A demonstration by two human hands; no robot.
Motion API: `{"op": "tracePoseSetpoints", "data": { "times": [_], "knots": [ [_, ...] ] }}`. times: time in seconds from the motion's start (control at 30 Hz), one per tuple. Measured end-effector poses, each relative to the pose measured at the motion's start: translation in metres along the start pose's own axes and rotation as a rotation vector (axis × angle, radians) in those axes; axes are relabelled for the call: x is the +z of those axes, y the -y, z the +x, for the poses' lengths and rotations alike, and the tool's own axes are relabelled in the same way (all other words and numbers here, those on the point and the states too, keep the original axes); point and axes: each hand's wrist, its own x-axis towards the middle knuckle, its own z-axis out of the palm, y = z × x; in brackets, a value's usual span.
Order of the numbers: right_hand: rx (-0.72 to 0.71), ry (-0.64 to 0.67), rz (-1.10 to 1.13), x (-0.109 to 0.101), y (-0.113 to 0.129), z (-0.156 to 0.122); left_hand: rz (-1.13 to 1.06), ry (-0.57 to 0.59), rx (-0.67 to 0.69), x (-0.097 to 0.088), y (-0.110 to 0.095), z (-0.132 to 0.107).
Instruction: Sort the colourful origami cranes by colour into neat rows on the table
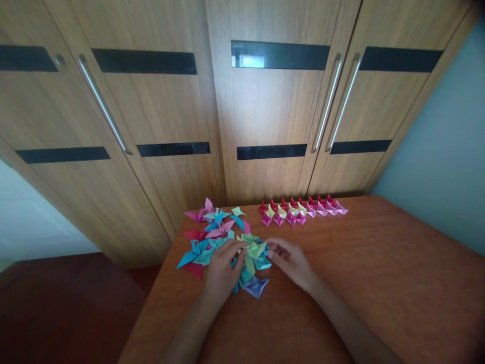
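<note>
The counter [364, 283] bears one purple paper [256, 286], four yellow papers [281, 213] in a row. Left hand [224, 268], right hand [292, 264] flank green paper [255, 249]; both grips unclear

The camera sits on the person's head and looks forward and down at the table [379, 263]. It's near the left hand [224, 270] and right hand [291, 260], facing past the table's back edge to the big cupboard [273, 106].
</note>
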Motion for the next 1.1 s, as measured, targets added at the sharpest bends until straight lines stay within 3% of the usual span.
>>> {"op": "tracePoseSetpoints", "data": {
  "times": [0.37, 0.67, 0.9, 1.1],
  "knots": [
    [0.026, 0.008, -0.027, 0.001, -0.002, -0.002, -0.004, 0.107, 0.020, 0.004, -0.004, -0.003],
    [0.072, -0.212, -0.031, -0.028, -0.021, 0.000, 0.084, 0.034, -0.053, -0.014, 0.008, -0.001],
    [0.059, -0.225, -0.010, -0.031, -0.023, 0.002, 0.169, 0.026, -0.084, -0.036, 0.022, -0.030],
    [0.080, -0.207, 0.046, -0.032, -0.020, 0.002, 0.278, -0.053, -0.127, -0.052, 0.029, -0.058]
  ]
}}
